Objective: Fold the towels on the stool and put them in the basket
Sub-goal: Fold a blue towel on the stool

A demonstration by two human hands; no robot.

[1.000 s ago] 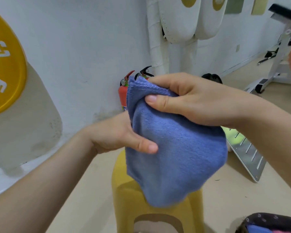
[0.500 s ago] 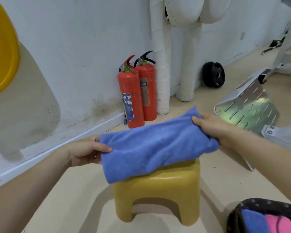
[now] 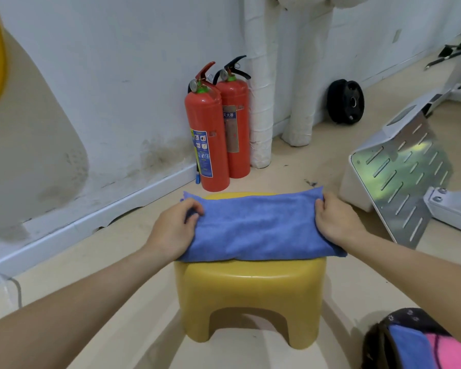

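A blue towel (image 3: 256, 227), folded into a long band, lies flat across the top of the yellow plastic stool (image 3: 250, 294). My left hand (image 3: 175, 227) grips the towel's left end with curled fingers. At the right end, my right hand (image 3: 336, 222) holds the towel the same way. A dark basket (image 3: 375, 339) sits at the bottom right corner and holds a folded blue towel (image 3: 407, 347) and a pink towel (image 3: 453, 352).
Two red fire extinguishers (image 3: 210, 134) stand against the white wall behind the stool. White wrapped pipes (image 3: 261, 107) rise beside them. A black weight plate (image 3: 345, 102) leans on the wall, and a slotted metal machine plate (image 3: 399, 179) lies on the floor to the right.
The towel was held bunched up in the air, then spread wide between my hands and lowered. Now it lies flat on the stool with a hand at each end.
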